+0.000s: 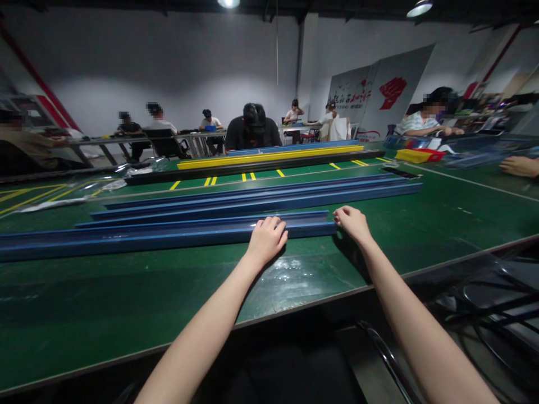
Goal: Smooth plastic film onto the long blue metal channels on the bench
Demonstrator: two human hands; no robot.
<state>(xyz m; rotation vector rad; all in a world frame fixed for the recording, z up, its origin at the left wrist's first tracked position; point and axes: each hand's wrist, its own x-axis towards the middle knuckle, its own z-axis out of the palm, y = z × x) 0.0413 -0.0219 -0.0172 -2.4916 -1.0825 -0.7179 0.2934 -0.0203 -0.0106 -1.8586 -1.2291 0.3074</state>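
A long blue channel (168, 238) lies along the green table, running from the left edge of the view to just right of centre. My left hand (268, 238) rests on this channel near its right part, its fingers curled over the rim. At the channel's right end is my right hand (350, 221), fingers bent and drawn together; whatever the fingertips hold, if anything, is too small to make out. Behind the near channel lie more blue channels (261, 199), roughly parallel to it.
Farther back on the green table (455, 219) are a yellow strip (269, 157), a black strip (252, 170) and a dark flat object (399, 173). A red and yellow tray (421, 155) stands at the back right. Another person's hand (520, 166) is at the right edge.
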